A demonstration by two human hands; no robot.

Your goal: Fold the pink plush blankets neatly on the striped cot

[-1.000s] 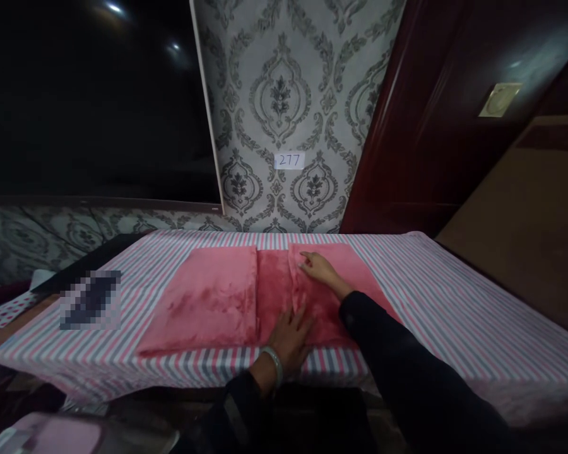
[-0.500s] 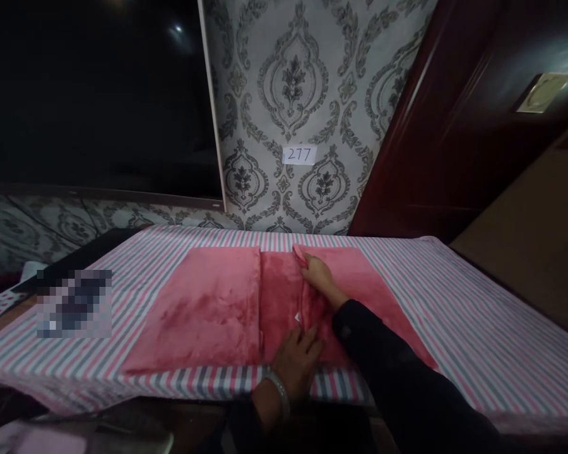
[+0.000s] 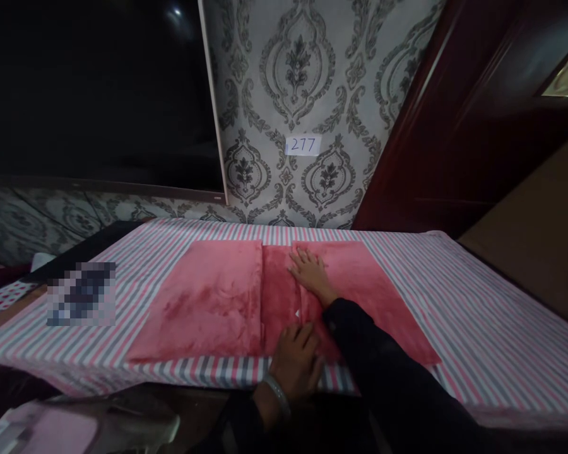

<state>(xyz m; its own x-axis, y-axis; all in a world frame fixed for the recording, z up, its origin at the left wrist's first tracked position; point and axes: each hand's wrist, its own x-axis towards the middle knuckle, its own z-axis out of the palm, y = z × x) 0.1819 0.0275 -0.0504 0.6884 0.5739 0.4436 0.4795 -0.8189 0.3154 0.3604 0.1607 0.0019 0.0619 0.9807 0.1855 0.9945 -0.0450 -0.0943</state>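
Note:
A pink plush blanket (image 3: 208, 302) lies with its left and right sides folded inward, leaving a darker strip (image 3: 279, 277) between the two flap edges. My right hand (image 3: 312, 274) rests flat on the right flap near its far inner corner, fingers spread. Closer to me, my left hand (image 3: 296, 359), with a bracelet (image 3: 278, 392) at the wrist, touches the near end of that flap's inner edge; its fingers are slightly bent and apart. A small white tag (image 3: 298, 313) shows beside the flap edge between my hands.
A striped cloth (image 3: 483, 315) covers the table under the blanket. At the left lies a blurred-out item (image 3: 81, 294). Behind are a large dark screen (image 3: 99, 94), patterned wallpaper with a "277" label (image 3: 303, 145), and a dark red door (image 3: 454, 126).
My right hand has let go of the flap's far corner, which now lies flat, and has opened onto it. My left hand stays near the front edge. The view has shifted slightly.

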